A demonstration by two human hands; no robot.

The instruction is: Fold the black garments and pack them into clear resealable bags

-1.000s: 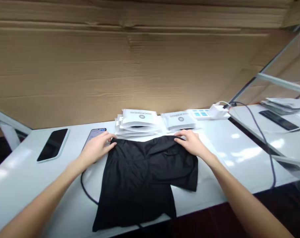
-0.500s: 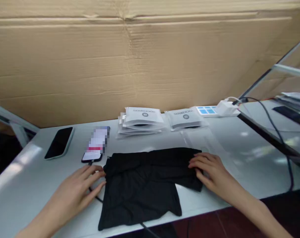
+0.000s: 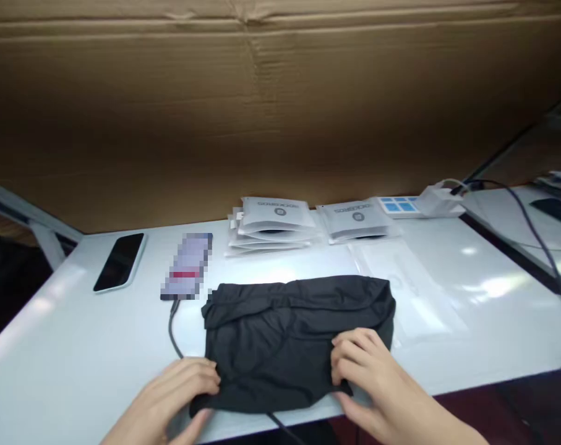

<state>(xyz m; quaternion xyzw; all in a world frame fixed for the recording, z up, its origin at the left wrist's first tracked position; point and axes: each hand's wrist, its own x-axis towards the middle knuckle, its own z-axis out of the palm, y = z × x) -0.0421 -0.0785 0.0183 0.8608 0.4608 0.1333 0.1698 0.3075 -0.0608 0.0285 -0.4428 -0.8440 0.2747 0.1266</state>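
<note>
White worktop (image 3: 52, 346) before a cardboard wall: both hands have dropped from the far edge of the black garment (image 3: 294, 337) to its near hem, left hand (image 3: 180, 392) and right hand (image 3: 368, 371) pinching cloth there, fingers curled, garment now folded shorter, mid-worktop.

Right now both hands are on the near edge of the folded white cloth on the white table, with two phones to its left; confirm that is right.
Wrong in one respect: the folded cloth is black, not white. The head view shows the left hand and right hand on its near edge on the white table, with the dark-screened phone and the lit phone to its left.
</note>
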